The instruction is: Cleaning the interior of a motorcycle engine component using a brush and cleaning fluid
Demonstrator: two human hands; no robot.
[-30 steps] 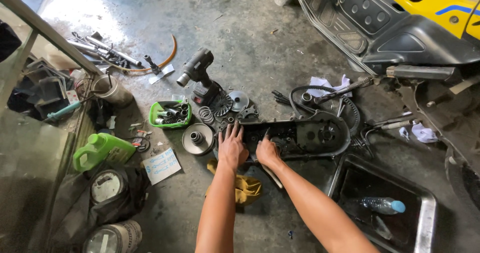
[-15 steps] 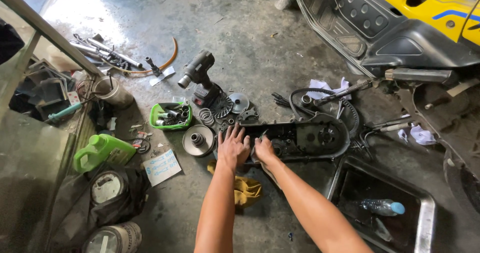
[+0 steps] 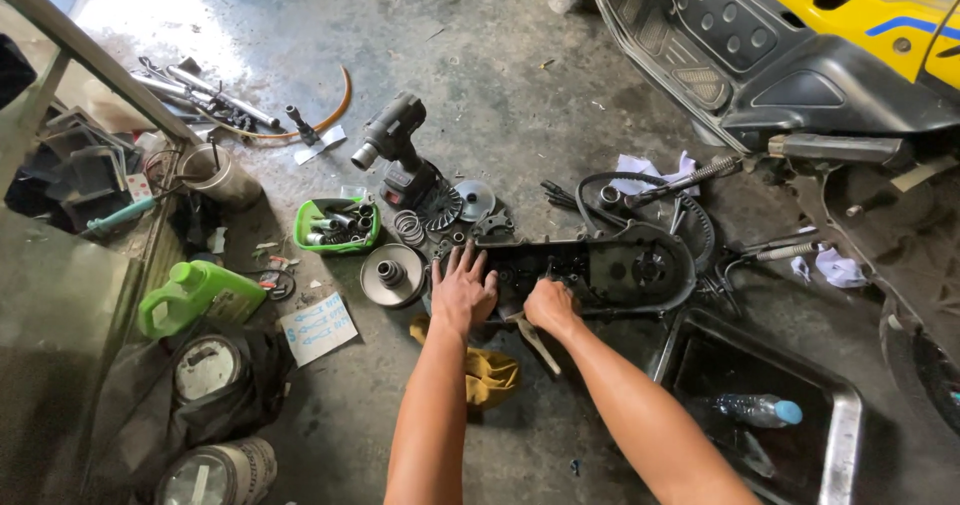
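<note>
Black engine cover (image 3: 610,265) flat on the concrete floor (image 3: 520,95), between a grey clutch drum (image 3: 392,275) and a metal tray (image 3: 845,415). Left hand (image 3: 462,290) pressed open on its near end, fingers spread, gripping nothing. Right hand (image 3: 550,305) curled shut on a tool (image 3: 537,343) at the cover's edge; yellow rag (image 3: 488,375) just below.

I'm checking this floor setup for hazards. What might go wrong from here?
Small loose parts lie spread beside the black engine cover that both hands press on; the left hand could knock the spring or clutch drum away. The yellow rag under the forearms might snag or drag grit in.
</note>
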